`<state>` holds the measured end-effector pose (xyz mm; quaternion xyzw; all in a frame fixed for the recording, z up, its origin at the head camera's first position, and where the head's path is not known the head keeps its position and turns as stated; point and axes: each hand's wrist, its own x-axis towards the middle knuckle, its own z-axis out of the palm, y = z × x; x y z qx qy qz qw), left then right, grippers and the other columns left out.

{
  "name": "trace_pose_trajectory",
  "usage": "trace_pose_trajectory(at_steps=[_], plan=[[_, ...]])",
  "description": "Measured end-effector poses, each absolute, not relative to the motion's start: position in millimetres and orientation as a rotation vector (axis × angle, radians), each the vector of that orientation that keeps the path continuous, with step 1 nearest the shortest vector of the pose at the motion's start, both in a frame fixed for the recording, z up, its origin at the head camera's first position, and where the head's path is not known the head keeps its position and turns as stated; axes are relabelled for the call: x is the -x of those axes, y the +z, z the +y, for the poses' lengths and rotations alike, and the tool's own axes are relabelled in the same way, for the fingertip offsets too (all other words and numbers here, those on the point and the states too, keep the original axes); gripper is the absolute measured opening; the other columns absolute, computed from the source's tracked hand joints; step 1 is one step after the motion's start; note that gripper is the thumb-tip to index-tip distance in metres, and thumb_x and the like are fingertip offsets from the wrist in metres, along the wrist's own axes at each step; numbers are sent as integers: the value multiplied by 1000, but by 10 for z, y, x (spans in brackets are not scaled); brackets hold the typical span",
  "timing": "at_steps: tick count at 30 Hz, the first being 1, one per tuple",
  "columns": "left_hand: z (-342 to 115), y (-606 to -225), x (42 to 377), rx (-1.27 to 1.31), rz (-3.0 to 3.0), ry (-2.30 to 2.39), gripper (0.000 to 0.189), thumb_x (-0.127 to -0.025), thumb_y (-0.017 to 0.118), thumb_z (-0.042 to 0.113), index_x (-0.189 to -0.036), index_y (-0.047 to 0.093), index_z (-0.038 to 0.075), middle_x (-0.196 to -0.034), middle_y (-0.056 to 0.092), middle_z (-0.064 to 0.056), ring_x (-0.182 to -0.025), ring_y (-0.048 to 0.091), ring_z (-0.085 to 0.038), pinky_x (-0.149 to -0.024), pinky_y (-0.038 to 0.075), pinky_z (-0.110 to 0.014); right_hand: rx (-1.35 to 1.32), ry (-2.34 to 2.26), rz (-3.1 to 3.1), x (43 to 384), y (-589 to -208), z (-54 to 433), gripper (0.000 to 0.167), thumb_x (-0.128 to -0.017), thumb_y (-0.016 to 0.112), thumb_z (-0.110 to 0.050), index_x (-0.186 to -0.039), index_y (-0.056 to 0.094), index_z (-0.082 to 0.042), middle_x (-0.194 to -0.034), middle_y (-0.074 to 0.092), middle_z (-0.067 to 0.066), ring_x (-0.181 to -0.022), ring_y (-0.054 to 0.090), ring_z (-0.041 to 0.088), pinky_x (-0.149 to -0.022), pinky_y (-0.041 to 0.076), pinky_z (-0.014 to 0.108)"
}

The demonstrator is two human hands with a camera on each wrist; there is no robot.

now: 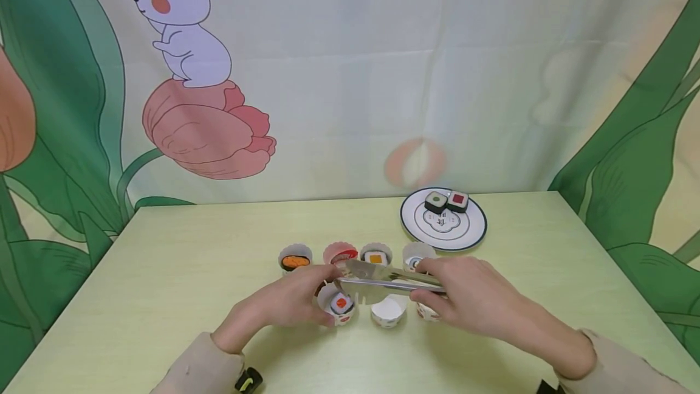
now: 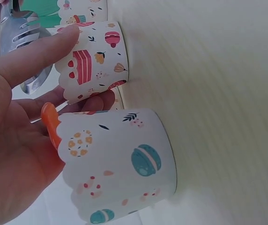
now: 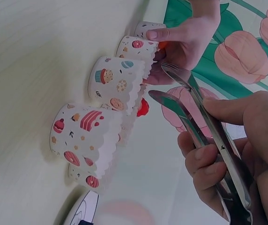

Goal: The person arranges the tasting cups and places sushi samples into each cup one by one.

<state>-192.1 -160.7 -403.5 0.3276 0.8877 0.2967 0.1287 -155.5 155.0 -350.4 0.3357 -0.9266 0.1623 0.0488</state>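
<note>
My left hand [image 1: 287,297] grips a printed paper cup [image 2: 99,65], thumb on its near side and fingers behind it. A toy sushi roll [image 1: 341,303] with an orange-red centre sits in that cup. Metal tongs [image 1: 391,284] are in my right hand [image 1: 476,290], thumb on one arm and fingers curled round the other. Their tips [image 3: 164,70] stand apart with nothing between them, close over the gripped cup. Beside the left palm stands another cup [image 2: 124,159], an orange piece [image 2: 51,123] showing at its rim.
More cups stand close by: one with orange-topped sushi [image 1: 296,261], one with a red-topped piece [image 1: 343,255], one with a yellow-centred roll [image 1: 375,258]. A white cup [image 1: 388,311] is in front. Behind, a blue-rimmed plate [image 1: 443,237] bears two rolls [image 1: 435,202].
</note>
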Motion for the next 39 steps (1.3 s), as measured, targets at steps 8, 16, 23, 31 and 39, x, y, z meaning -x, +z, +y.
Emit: trace_pose_trajectory(at_steps=[8, 16, 23, 31, 39], plan=[[-1612, -4032, 1922, -983, 2558, 887, 54, -77, 90, 5, -122, 61, 2, -112, 66, -3, -102, 63, -20, -93, 51, -41, -947, 534, -2835, 1599, -3487, 1655, 19, -95, 75, -33, -101, 70, -16, -67, 49, -17, -53, 39, 2, -47, 35, 26], [-1615, -4018, 1909, -974, 2592, 837, 65, -76, 91, 7, -131, 57, -3, -119, 64, -7, -106, 62, -22, -96, 50, -41, -891, 497, -2829, 1676, -3483, 1753, 25, -95, 75, -35, -104, 72, -12, -72, 55, -15, -58, 44, 6, -51, 39, 29], [-1626, -4001, 1893, -984, 2612, 810, 70, -78, 91, 10, -136, 55, -3, -125, 62, -9, -112, 59, -23, -100, 48, -43, -870, 491, -2828, 1726, -3472, 1806, 24, -95, 75, -33, -104, 72, -11, -71, 55, -14, -59, 45, 8, -53, 39, 31], [-1599, -3979, 1863, -1006, 2623, 771, 68, -82, 88, 16, -139, 55, 1, -140, 57, -11, -126, 54, -25, -106, 43, -47, -822, 470, -2845, 1771, -3477, 1869, 30, -95, 75, -34, -108, 73, -8, -87, 70, -4, -70, 59, 12, -61, 50, 39], [-1537, -3961, 1847, -956, 2635, 763, 67, -85, 87, 20, -142, 56, 4, -145, 55, -6, -134, 49, -24, -109, 41, -48, -763, 459, -2856, 1817, -3482, 1941, 31, -94, 75, -35, -107, 72, -7, -81, 66, -5, -68, 57, 13, -58, 47, 37]])
